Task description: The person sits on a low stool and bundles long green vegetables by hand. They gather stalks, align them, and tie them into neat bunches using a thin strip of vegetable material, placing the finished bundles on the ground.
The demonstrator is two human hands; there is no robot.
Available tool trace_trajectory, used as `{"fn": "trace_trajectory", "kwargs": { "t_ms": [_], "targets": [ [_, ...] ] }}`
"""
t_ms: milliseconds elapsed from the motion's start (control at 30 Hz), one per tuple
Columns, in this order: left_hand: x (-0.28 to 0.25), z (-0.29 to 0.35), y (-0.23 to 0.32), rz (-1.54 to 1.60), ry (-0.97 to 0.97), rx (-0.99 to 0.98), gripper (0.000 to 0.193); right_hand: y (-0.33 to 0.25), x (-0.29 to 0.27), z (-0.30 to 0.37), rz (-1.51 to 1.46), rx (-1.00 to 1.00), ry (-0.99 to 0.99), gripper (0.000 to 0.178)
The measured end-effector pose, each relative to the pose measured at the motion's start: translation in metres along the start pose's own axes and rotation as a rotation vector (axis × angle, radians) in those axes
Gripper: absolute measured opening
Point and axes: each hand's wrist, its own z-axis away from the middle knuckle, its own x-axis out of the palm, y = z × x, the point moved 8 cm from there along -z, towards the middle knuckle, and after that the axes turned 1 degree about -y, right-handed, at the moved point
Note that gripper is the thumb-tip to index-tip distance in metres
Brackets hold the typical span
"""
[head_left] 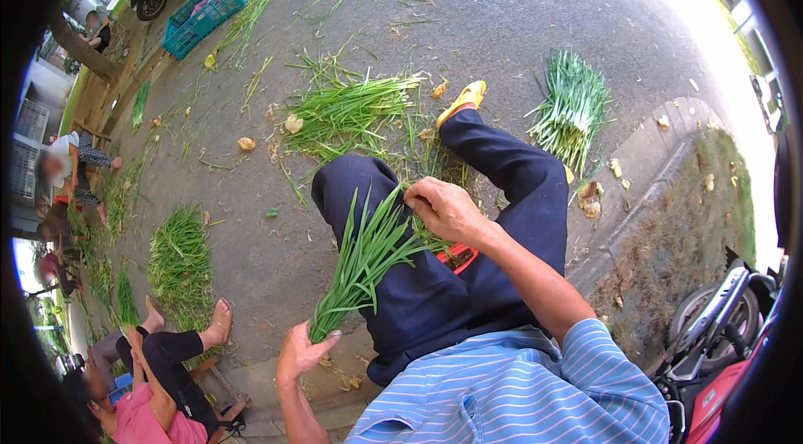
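A fanned bunch of garlic chives (361,264) lies across my left thigh, its long flat green leaves pointing up and away. My left hand (303,352) is wrapped round the gathered lower end of it. Beside the far leaf tips, over my lap, my right hand (445,210) is closed in a pinch; whatever sits between its fingertips is too small to make out. Beyond my knees a loose heap of chives (355,114) is spread on the ground. A neater bundle (573,105) with pale ends lies farther right.
A person in a pink top (155,410) sits at the lower left, holding chives near another heap (181,260). A teal crate (203,16) stands far left. At right are a kerb (636,193) and a parked motorcycle (719,327). Something red (458,257) shows between my legs.
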Motion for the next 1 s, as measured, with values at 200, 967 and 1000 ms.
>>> {"fn": "trace_trajectory", "kwargs": {
  "t_ms": [200,967,1000],
  "targets": [
    [0.0,0.001,-0.002,-0.022,-0.011,-0.015,0.029,0.02,-0.026,0.001,-0.058,0.203,0.189,0.011],
    [0.0,0.003,-0.007,0.046,0.0,-0.014,0.027,-0.005,0.009,0.005,-0.077,-0.01,-0.107,0.011],
    [0.001,0.003,-0.008,0.049,0.001,-0.012,0.026,-0.007,0.008,0.005,-0.065,-0.014,-0.099,0.011]
  ]
}}
